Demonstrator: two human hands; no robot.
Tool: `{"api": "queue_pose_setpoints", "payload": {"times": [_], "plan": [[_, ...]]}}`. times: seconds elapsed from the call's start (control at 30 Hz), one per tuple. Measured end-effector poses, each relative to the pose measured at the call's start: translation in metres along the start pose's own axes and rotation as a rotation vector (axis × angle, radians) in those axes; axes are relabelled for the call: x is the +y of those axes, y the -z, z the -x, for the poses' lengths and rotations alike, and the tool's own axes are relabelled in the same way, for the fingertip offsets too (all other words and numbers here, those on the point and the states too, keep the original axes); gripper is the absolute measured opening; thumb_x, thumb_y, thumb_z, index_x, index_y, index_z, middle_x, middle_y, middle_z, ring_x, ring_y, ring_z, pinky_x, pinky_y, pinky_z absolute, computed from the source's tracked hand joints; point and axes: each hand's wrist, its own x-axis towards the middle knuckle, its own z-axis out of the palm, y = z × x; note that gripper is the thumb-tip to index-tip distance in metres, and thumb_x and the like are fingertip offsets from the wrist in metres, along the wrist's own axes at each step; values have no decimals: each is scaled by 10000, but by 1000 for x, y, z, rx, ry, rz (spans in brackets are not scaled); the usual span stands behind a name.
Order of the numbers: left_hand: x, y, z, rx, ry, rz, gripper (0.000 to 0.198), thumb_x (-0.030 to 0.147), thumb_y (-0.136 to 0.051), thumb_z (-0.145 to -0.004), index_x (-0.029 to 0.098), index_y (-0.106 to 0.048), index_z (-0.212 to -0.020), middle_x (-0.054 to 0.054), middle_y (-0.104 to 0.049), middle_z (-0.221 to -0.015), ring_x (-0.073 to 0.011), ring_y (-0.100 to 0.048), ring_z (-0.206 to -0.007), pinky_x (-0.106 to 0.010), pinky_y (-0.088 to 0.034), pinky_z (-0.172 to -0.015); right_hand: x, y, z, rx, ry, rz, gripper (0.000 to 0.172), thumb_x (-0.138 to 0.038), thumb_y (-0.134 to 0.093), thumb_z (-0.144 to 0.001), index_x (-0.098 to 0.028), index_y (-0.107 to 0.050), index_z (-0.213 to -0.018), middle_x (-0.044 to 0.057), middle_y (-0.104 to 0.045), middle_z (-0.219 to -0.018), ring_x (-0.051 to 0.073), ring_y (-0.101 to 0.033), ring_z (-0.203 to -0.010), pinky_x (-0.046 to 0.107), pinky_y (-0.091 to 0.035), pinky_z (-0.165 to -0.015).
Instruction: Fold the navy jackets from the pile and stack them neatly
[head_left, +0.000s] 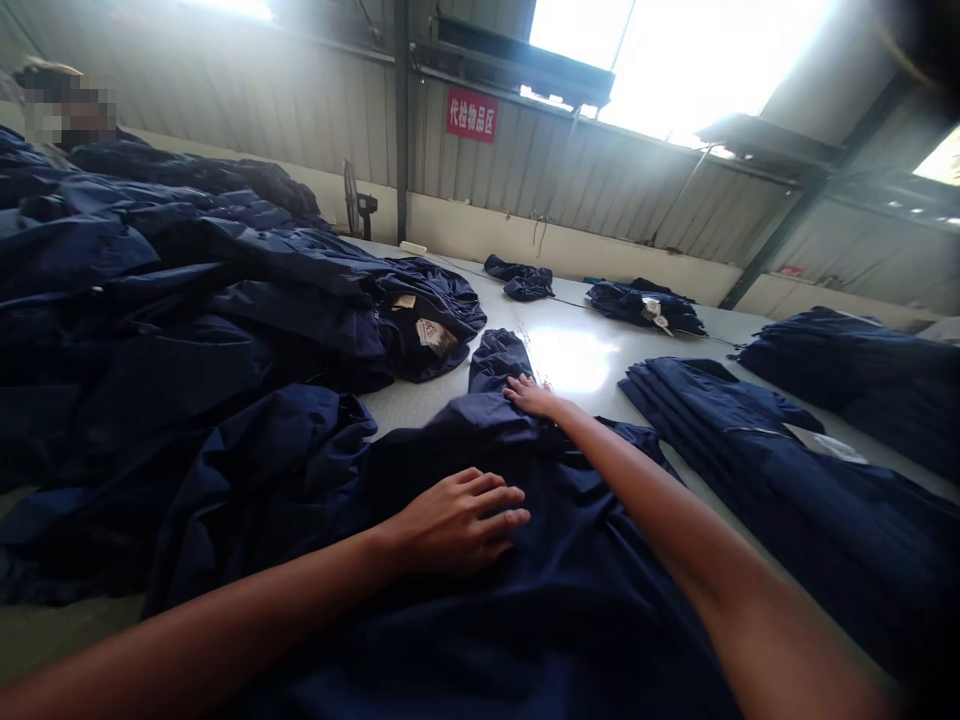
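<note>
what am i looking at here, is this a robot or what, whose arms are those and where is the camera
No robot here: these are a person's own bare arms and hands. There is one picture, taken by a camera worn on the person's head, looking forward and down, so you see roughly what they see.

The left hand lies on a navy garment, and the right hand rests on its far part. Neither hand is clearly gripping anything; both sit on the cloth.

The pale table also holds a large heap of navy garments to the left and folded navy garments to the right. Another person is at the far upper left, beyond the heap.
</note>
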Motion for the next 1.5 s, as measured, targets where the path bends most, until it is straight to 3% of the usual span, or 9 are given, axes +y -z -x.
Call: {"api": "queue_pose_setpoints", "payload": {"times": [0.23,0.43,0.6,0.83,1.0,1.17,1.3,1.4,1.5], "plan": [[-22,-4,2,-202,409,172,681,693,-572,-965,343,-517,-1545,-68,-473,-1635,-403,-347,-1548,-676,-232,-1255,7,3,-77,39,-116,-15,772,-686,-189,-1057,-270,-125,-1705,128,33,-1770,330,49,-1628,711,9,-1229],[-33,-3,1,-297,444,217,681,709,-536,-977,368,-490,-1564,-72,-382,-1689,-399,-317,-1564,-700,-226,-1243,5,22,-75,125,-52,-87,697,-597,-105,-1090,-269,-206,-1696,86,-131,-1767,293,-121,-1627,625,-118,-1275],[-35,-7,4,-267,395,167,632,656,-525,-1009,353,-491,-1562,-107,-387,-1684,-385,-346,-1553,-708,-262,-1218,53,42,-3,215,28,-78,615,-465,-162,-1121,-221,-385,-1639,61,-361,-1702,192,-297,-1579,364,-218,-1286],[-43,-15,0,-307,294,152,594,614,-511,-1033,372,-468,-1574,-98,-388,-1685,-363,-356,-1552,-673,-239,-1236,138,-6,158,200,-91,15,552,-455,-335,-1103,-225,-477,-1584,102,-403,-1675,242,-328,-1570,451,-257,-1278],[-80,-10,-28,-396,57,266,592,570,-574,-1022,376,-474,-1572,-65,-387,-1688,-287,-366,-1556,-504,-242,-1283,139,-8,208,172,-231,97,628,-601,-437,-1045,-248,-517,-1560,161,-500,-1603,336,-470,-1482,515,-360,-1210],[-113,13,-70,-514,8,88,619,476,-710,-957,342,-535,-1536,-70,-478,-1633,-306,-399,-1532,-473,-258,-1273,121,14,234,34,-304,200,500,-600,-682,-893,-191,-807,-1152,233,-776,-1134,412,-735,-1111,524,-559,-965],[-70,42,-60,-460,113,-141,491,384,-759,-913,298,-679,-1390,-113,-661,-1426,-319,-636,-1286,-435,-460,-1104,101,32,226,40,-229,240,450,-584,-755,-835,-224,-816,-1098,222,-779,-1111,433,-735,-1086,575,-553,-954],[-3,57,-8,-425,356,-164,464,511,-490,-1054,324,-629,-1455,-128,-673,-1399,-317,-738,-1065,-447,-568,-889,82,43,194,158,-94,225,453,-441,-606,-986,-228,-682,-1379,205,-645,-1430,397,-628,-1296,561,-484,-1084],[52,58,61,-359,544,-235,597,641,-438,-1029,391,-495,-1569,-115,-545,-1574,-420,-597,-1338,-593,-520,-996,64,46,151,239,70,174,414,-333,-558,-1050,-227,-595,-1449,150,-532,-1556,315,-563,-1359,485,-466,-1133]]}}
